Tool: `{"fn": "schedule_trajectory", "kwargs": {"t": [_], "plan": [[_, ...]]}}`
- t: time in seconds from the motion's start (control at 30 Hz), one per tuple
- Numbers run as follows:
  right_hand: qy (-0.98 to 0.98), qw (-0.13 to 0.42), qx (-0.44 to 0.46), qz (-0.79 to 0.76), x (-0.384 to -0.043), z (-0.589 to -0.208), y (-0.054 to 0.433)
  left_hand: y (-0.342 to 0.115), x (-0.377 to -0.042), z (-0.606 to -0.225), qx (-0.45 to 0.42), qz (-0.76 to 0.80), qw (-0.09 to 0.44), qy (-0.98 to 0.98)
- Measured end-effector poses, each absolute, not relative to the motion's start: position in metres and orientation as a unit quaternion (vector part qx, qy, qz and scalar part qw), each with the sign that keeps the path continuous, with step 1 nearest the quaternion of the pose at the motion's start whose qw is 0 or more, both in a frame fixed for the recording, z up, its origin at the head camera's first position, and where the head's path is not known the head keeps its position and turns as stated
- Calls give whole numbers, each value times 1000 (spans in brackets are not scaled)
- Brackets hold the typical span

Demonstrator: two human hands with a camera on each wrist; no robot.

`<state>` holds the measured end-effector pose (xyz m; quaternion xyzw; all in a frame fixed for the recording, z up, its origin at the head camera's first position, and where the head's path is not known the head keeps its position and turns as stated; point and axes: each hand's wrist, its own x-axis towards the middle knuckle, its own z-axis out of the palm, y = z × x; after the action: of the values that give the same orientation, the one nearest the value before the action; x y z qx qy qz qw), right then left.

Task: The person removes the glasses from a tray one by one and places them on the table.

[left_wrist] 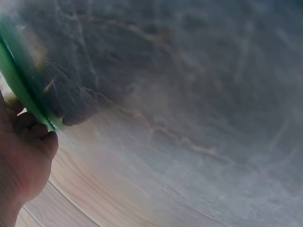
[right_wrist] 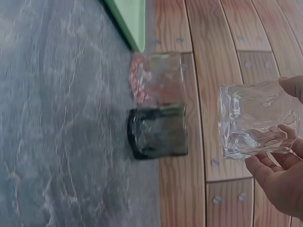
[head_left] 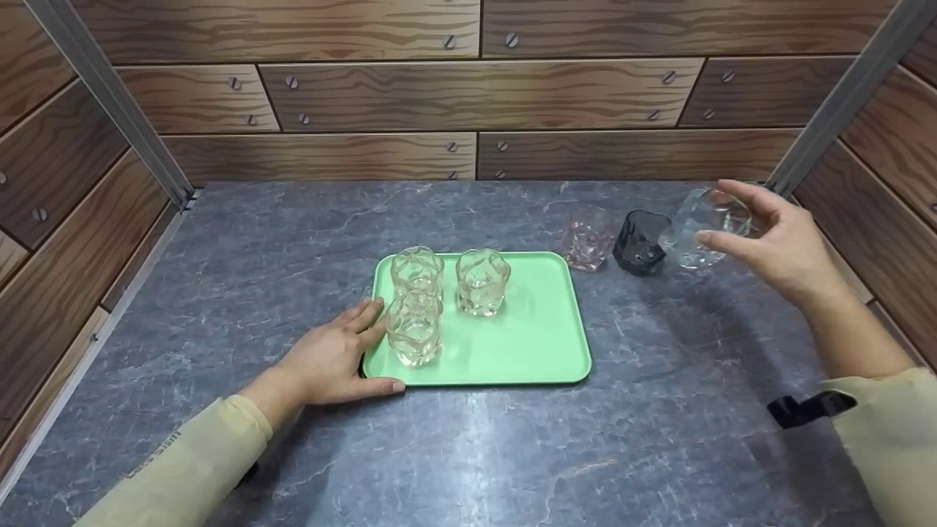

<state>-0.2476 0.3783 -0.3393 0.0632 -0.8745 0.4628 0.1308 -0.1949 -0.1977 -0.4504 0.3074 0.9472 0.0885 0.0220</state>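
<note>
My right hand (head_left: 787,245) holds a clear, wavy-sided glass (head_left: 706,227) between thumb and fingers; in the right wrist view this clear glass (right_wrist: 255,118) is raised off the table. Just left of it stand a dark grey glass (head_left: 642,245) and a pinkish glass (head_left: 588,241). My left hand (head_left: 329,359) grips the near left corner of a green tray (head_left: 520,344), thumb along the front rim and fingers at the left side. Three clear glasses stand on the tray: one at front left (head_left: 414,333), one behind it (head_left: 417,271) and one farther right (head_left: 483,285).
The grey marbled table (head_left: 512,454) is walled by wood-patterned panels (head_left: 476,95) at the back and both sides. Metal posts (head_left: 842,95) rise at the back corners. The pinkish and dark glasses stand close together, right of the tray's far corner.
</note>
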Motion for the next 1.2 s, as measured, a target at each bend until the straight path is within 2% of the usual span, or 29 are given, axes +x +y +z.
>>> {"fn": "schedule_trajectory", "kwargs": {"t": [0.5, 0.8, 1.2], "plan": [[-880, 123, -11, 458, -266, -363, 418, -198, -195, -452, 303, 95, 20, 948], [-878, 111, 4, 465, -278, -390, 433, -198, -195, -453, 302, 96, 22, 948], [-876, 64, 6, 478, -288, -412, 441, -198, -195, -451, 300, 92, 28, 949]]}}
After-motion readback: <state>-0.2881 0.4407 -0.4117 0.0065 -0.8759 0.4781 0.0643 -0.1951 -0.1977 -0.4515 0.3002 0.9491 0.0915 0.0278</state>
